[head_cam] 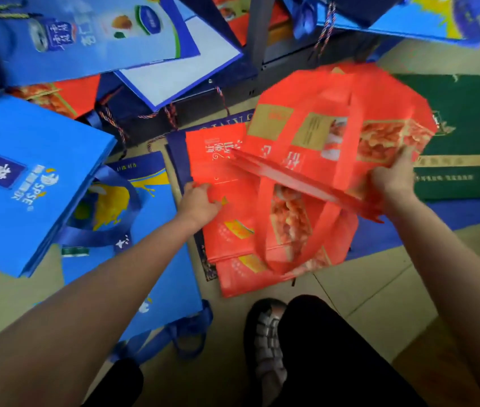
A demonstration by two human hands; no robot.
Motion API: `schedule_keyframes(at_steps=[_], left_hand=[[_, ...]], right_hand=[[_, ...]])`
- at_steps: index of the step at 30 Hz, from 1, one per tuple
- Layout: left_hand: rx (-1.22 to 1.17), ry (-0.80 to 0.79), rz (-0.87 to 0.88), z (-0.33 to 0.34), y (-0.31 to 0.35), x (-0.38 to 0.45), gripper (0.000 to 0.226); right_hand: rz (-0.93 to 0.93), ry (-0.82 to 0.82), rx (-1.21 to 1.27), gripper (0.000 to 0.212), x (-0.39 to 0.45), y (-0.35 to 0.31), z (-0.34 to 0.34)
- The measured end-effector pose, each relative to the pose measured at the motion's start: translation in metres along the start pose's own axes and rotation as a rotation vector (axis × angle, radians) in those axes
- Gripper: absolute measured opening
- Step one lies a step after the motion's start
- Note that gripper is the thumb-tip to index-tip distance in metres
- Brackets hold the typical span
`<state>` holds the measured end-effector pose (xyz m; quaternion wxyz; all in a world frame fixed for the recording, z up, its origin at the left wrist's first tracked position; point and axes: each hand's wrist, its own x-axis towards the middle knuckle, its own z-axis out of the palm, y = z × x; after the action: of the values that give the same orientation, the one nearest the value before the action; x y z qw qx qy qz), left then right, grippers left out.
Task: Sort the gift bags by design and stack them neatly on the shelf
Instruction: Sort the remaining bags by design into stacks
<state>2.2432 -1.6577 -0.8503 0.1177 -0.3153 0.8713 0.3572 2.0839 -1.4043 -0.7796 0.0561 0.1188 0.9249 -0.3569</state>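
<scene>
Several gift bags lie scattered on the tiled floor. A red bag [341, 118] with a nut picture is lifted and tilted; my right hand [394, 174] grips its lower right edge, thumb on the printed face. Under it a small pile of flat red bags [233, 245] lies on the floor, and my left hand [199, 201] grips the pile's left edge. Bright blue bags [21, 177] lie to the left, more blue ones [86, 39] at the top left, and a dark green bag [473, 136] at the right.
A dark metal shelf post [258, 33] stands at the top centre, with a navy bag [180, 148] below it. My sandalled foot [268, 342] and black trouser legs are at the bottom. Bare floor tiles [379, 292] show at the lower right.
</scene>
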Motion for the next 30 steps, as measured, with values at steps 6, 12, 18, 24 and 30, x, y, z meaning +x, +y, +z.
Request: schedule_keyframes(at_steps=[6, 12, 18, 24, 30], left_hand=[[-0.056, 0.032, 0.100, 0.001, -0.011, -0.014, 0.050], [-0.281, 0.071, 0.043, -0.003, -0.020, -0.016, 0.062], [-0.373, 0.348, 0.049, -0.021, -0.014, -0.015, 0.050], [-0.191, 0.354, 0.326, -0.034, 0.004, -0.016, 0.060], [0.064, 0.051, 0.274, -0.012, -0.010, -0.017, 0.088]], right_hand=[[0.238, -0.194, -0.231, 0.054, -0.059, 0.025, 0.063], [0.316, -0.290, -0.224, 0.066, -0.066, 0.030, 0.072], [-0.109, -0.116, -0.170, 0.038, -0.084, 0.034, 0.064], [-0.683, -0.509, -0.462, 0.045, -0.026, 0.018, 0.011], [-0.870, -0.224, -0.559, 0.032, 0.018, -0.024, 0.015]])
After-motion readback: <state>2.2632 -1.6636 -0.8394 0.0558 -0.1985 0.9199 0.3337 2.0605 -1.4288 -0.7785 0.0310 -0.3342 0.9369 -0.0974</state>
